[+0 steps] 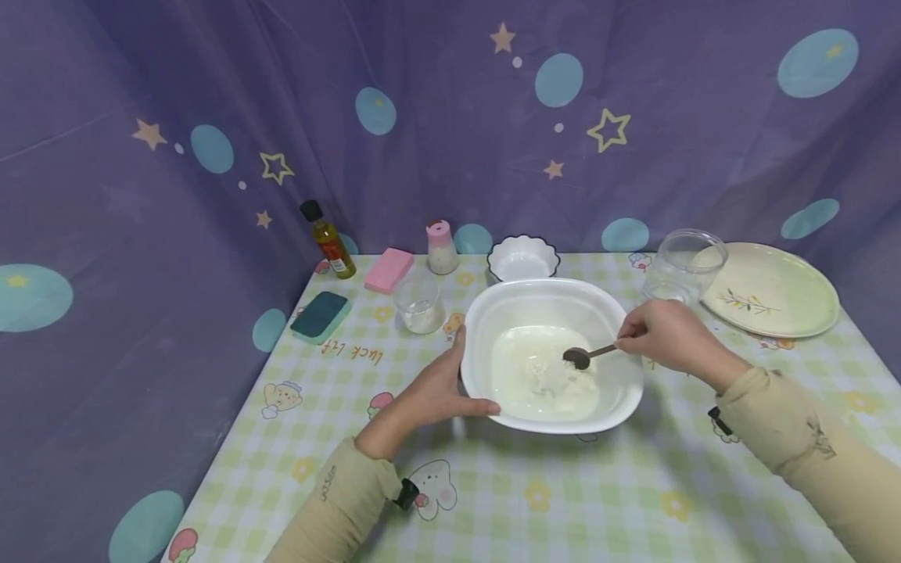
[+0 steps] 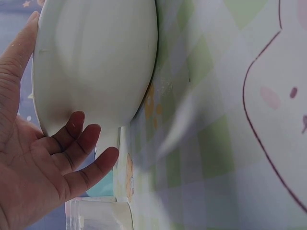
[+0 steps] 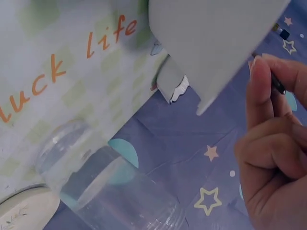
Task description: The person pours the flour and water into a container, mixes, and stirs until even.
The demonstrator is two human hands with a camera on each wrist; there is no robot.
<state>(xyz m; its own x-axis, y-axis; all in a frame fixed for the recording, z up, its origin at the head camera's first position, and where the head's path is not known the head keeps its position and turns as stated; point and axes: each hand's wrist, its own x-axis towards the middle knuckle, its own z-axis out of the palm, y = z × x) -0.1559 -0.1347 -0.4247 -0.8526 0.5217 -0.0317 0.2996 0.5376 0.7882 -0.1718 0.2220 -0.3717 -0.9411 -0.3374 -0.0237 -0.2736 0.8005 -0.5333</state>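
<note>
A large white bowl stands mid-table with a milky white mixture in it. My left hand cups the bowl's left side, thumb along the rim; the left wrist view shows its fingers curled under the bowl's outer wall. My right hand pinches the handle of a small dark spoon, whose head hangs over the mixture. In the right wrist view the fingers hold the thin handle beside the bowl's underside.
Behind the bowl stand a small scalloped white bowl, a glass cup, a pink-capped shaker, a pink sponge, an oil bottle and a teal sponge. A glass jar and a floral plate sit right.
</note>
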